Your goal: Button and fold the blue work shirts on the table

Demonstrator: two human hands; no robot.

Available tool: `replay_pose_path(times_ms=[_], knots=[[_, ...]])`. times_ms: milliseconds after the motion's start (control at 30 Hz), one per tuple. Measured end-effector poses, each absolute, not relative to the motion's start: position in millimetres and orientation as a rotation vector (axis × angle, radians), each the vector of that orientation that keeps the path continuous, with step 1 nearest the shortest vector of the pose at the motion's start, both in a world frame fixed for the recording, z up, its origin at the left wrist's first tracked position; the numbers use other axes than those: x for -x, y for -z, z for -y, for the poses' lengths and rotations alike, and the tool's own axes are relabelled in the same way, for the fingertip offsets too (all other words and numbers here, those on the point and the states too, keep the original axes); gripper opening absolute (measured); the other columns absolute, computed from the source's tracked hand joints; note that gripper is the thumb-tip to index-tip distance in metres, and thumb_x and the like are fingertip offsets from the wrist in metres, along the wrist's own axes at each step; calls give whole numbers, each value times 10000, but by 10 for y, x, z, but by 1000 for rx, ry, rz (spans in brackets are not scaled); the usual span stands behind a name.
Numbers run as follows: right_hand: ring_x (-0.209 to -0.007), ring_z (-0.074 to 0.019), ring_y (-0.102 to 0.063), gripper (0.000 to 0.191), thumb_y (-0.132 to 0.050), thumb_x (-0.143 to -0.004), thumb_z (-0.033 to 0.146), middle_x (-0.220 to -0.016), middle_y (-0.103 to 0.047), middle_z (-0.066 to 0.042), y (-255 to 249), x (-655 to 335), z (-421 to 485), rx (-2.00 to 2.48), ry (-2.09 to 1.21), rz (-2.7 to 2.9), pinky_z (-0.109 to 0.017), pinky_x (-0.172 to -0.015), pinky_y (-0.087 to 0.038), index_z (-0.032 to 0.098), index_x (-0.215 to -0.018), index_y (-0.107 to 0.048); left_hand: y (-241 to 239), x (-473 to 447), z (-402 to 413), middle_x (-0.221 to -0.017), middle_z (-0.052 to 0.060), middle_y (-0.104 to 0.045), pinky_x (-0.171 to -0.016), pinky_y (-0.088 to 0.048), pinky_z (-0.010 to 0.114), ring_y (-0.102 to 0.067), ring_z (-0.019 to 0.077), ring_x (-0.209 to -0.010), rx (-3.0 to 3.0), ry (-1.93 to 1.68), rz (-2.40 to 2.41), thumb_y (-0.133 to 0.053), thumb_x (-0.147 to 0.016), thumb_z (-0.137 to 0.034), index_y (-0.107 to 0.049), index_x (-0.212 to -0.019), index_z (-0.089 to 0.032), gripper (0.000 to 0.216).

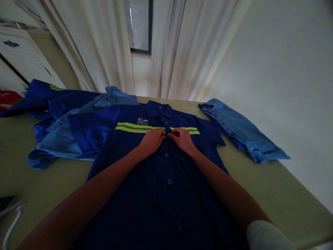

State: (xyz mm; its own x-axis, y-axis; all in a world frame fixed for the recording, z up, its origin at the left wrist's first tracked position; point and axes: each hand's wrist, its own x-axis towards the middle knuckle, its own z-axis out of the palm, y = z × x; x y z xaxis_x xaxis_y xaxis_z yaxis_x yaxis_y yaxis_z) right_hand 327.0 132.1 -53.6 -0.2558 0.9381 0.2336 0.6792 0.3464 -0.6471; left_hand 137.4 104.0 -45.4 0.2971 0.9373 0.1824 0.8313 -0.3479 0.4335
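Two hands at work on one navy shirt [156,173], which lies face up on the table [267,184], collar [159,110] away from the wearer. From my remote station I see the left hand [151,141] and right hand [183,140] meeting at the front opening, level with the reflective band [132,127]; fingertips of each are drawn together, pinching cloth along the opening's edges. Whether a button sits between them, I cannot tell.

Step in hand, my judgement: closing the front at chest height. I would steady one edge with the left, work the other with the right, pull lightly, and match the band's two halves so the edges lie level.

Materials: matte woven cotton-like cloth, probably fairly stiff; band yellow-green with a grey centre line, flat and straight-edged. Small round buttons [170,181] run down the front. Right: light-blue garment [236,126], folded long and narrow, layered at its edge. Left: crumpled blue clothing [62,142], loosely heaped, with soft creases.
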Motion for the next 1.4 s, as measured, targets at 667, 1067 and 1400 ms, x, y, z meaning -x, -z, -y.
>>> replay_pose_path(times_ms=[667, 1067, 1400], knots=[[-829, -208, -600, 60, -639, -889, 196, -899, -675, -68, 493, -3145, -1145, 1434, -245, 2288, -305, -768, -425, 179, -904, -694, 474, -1453, -950, -1019, 66, -720, -824, -508, 338, -681, 228, -926, -2265, -615, -1678, -543, -954, -163, -635, -992, -209, 110], [-849, -216, -603, 23, -641, -894, 194, -922, -664, -56, 521, -3118, -1100, 1392, -237, 2279, -308, -764, -431, 201, -905, -661, 520, -1471, -919, -1058, 85, -692, -870, -518, 357, -672, 241, -994, -2296, -581, -1683, -475, -999, -164, -594, -1032, -206, 131], [-877, -213, -624, 80, -639, -909, 202, -950, -682, -64, 566, -3130, -1109, 1434, -237, 2239, -309, -804, -445, 190, -950, -708, 589, -1432, -960, -1033, 56, -688, -847, -511, 341, -658, 219, -958, -2300, -686, -1607, -523, -951, -137, -592, -997, -222, 119]])
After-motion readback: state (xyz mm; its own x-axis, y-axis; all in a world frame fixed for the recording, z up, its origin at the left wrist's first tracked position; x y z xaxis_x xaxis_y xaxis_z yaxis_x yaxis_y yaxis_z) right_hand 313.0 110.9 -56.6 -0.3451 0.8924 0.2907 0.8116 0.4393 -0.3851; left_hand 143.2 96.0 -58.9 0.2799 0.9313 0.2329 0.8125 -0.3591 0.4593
